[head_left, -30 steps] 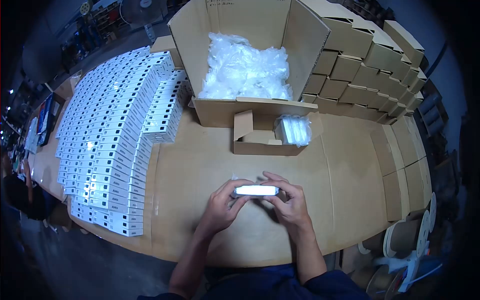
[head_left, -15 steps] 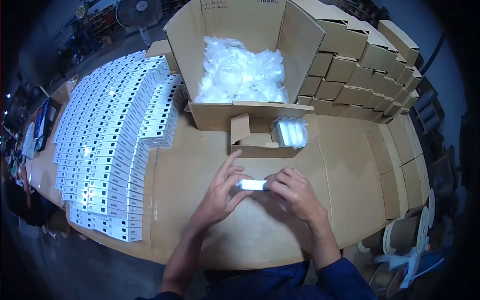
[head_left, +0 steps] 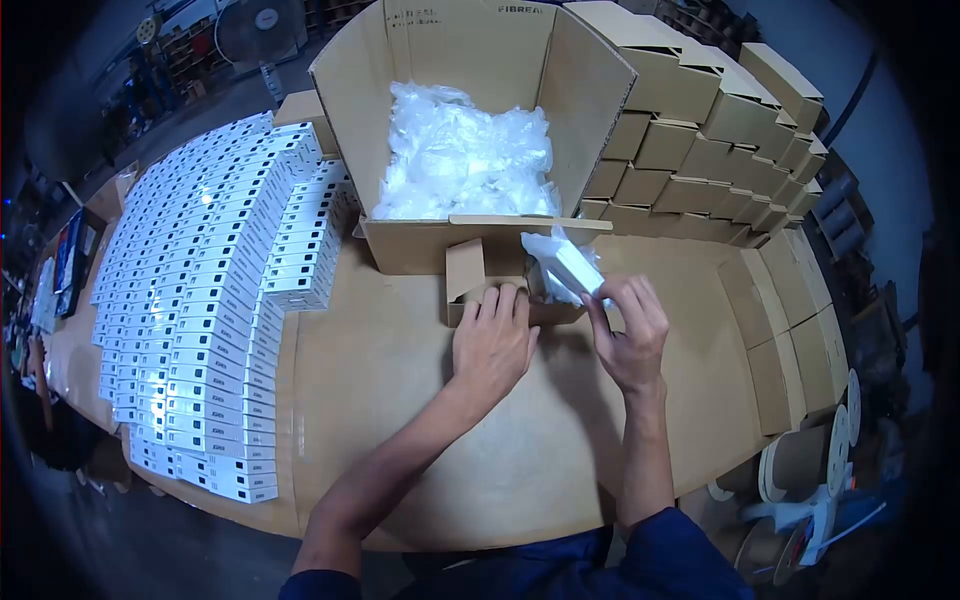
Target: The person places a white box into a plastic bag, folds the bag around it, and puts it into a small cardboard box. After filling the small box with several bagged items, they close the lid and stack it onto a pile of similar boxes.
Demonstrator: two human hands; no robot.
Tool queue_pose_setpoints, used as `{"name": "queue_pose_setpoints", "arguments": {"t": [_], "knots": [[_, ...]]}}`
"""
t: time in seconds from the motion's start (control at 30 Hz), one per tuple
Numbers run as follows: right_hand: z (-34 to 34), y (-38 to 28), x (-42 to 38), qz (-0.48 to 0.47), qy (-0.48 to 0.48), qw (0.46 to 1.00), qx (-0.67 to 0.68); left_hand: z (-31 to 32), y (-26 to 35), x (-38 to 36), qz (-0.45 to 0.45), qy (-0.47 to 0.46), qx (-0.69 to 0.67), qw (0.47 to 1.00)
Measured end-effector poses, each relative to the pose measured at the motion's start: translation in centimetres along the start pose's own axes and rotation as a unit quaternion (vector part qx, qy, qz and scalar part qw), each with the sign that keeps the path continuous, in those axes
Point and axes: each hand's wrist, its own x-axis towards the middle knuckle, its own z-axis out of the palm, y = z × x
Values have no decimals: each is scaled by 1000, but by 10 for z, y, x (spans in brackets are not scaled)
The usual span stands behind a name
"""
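The small open cardboard box (head_left: 558, 314) stands in front of the big carton. My left hand (head_left: 491, 345) holds its front wall, with fingers hooked over the edge. Between the thumb and fingers of my right hand (head_left: 630, 330) is a slim white packet in clear plastic wrap (head_left: 572, 266). It is tilted above the right end of the small box. Wrapped white packets inside that end are mostly hidden behind it. One flap of the small box (head_left: 464, 268) stands up at its left.
Stacked white printed boxes (head_left: 215, 300) fill the table's left side. A large open carton (head_left: 420, 245) at the back holds a heap of clear plastic-wrapped pieces (head_left: 465, 155). Brown cartons (head_left: 690, 150) are piled at back right; more cartons (head_left: 775, 340) line the right edge, near spools (head_left: 800, 465).
My right hand has moved forward and right with the white packet, now held over the small box. My left hand has left the packet and gone forward onto the box's front wall.
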Motion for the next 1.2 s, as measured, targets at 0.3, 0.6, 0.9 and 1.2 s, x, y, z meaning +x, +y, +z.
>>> {"name": "queue_pose_setpoints", "arguments": {"t": [0.3, 0.6, 0.9, 1.2], "knots": [[33, -6, -12, 78, 29, 996, 38, 0, -12, -34, 19, 1, -25, 1000], [64, 1, -20, 91, 22, 996, -9, 8, -15, -50, -8, -26, -44, 999], [83, 8, -32, 146, -85, 982, -82, 19, -15, -56, -20, -42, -4, 999], [59, -8, -39, 187, -128, 972, -57, 19, -22, -53, 11, 51, -68, 996]]}}
